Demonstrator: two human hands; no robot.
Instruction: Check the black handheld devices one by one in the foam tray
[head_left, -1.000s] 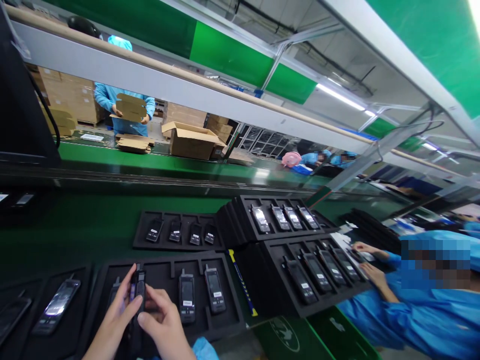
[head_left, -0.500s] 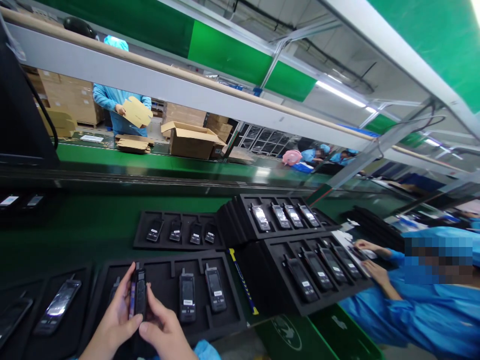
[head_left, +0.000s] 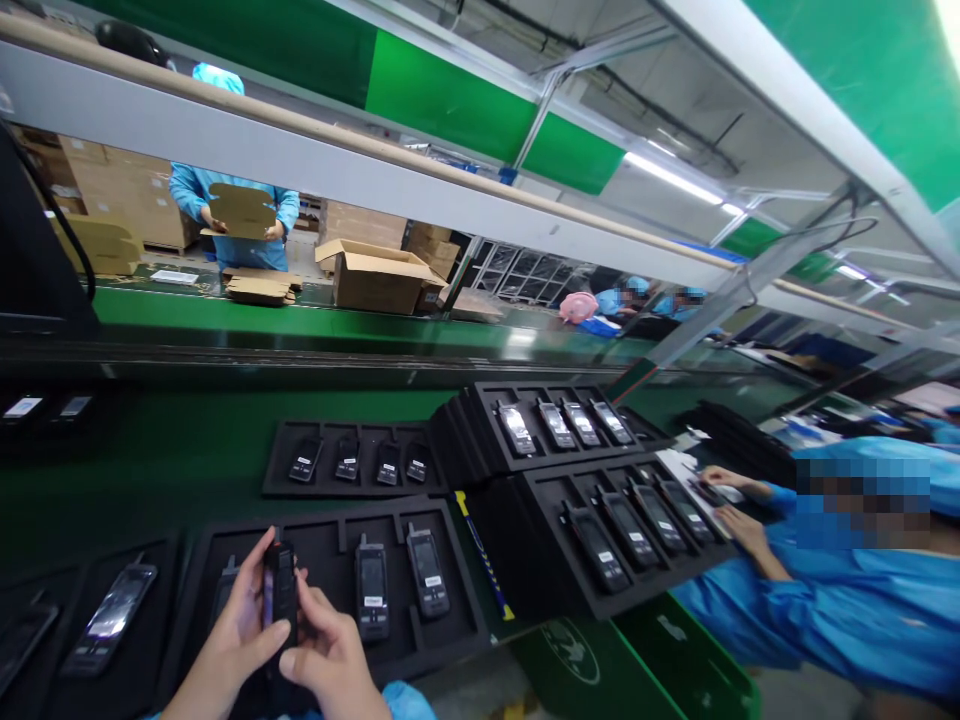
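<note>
- Left hand (head_left: 232, 640) curled round black handset (head_left: 279, 592), right hand (head_left: 330, 660) pinching its lower edge; handset upright, just above foam tray (head_left: 330, 548).
- Since a second ago: handset turned edge-on, thumbs shifted lower; likely being checked.
- Right of hands: two handsets (head_left: 373, 598) seated in slots.
- Far right: co-worker's hands (head_left: 739, 520) at another tray.

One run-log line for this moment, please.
left hand: grips handset | right hand: on handset | handset: above foam tray | co-worker: at right
</note>
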